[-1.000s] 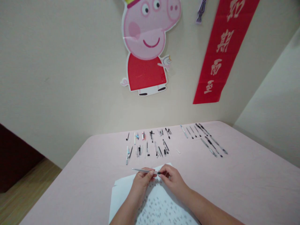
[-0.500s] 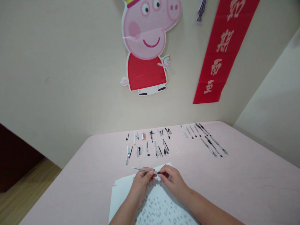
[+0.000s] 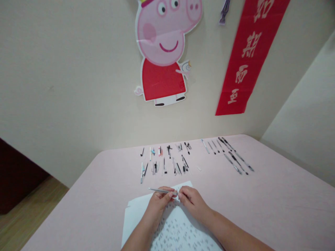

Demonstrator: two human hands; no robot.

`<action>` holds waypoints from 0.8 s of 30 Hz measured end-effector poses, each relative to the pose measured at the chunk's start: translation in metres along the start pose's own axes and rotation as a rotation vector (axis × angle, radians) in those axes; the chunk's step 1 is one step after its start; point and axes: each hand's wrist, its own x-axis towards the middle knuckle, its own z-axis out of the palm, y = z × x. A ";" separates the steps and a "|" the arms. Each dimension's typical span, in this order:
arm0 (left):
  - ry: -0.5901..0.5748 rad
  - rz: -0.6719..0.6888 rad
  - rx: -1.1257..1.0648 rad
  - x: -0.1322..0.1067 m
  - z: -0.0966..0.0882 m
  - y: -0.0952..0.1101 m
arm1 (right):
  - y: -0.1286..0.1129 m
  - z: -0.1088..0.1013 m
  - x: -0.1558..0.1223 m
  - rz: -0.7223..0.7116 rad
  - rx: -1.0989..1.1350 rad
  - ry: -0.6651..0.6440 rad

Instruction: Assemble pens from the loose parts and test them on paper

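Observation:
A slim grey pen (image 3: pixel 159 190) lies nearly level above the paper, its thin tip pointing left. My left hand (image 3: pixel 160 202) is closed around its barrel, thumb and fingers pinching it. At the pen's right end, my right hand (image 3: pixel 192 199) is closed with thumb and forefinger pinched on that end; the fingers hide the part they grip. Beneath both hands is a white sheet of paper (image 3: pixel 136 212) covered in small dark handwritten marks, partly hidden by my forearms.
Beyond the paper, small groups of pen parts (image 3: pixel 164 165) lie in two rows on the pink tabletop (image 3: pixel 86 202). Several whole pens (image 3: pixel 235 162) lie at the back right. A small white piece (image 3: pixel 199 168) sits between them. The wall (image 3: pixel 78 87) borders the table's far edge.
The dark end of the pen that showed between my hands is now covered by my right fingers. My right hand has turned slightly; the left has barely moved.

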 end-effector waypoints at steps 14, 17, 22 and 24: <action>0.009 0.028 -0.013 0.005 -0.006 -0.010 | 0.001 0.003 0.002 0.137 0.309 -0.088; 0.031 0.029 0.006 0.006 -0.005 -0.010 | 0.005 0.005 0.002 0.156 0.312 -0.078; 0.059 0.023 0.046 0.007 -0.006 -0.010 | 0.005 0.003 0.003 0.135 0.218 -0.045; 0.071 0.028 0.050 0.008 -0.006 -0.010 | 0.002 0.002 0.003 0.128 0.210 -0.031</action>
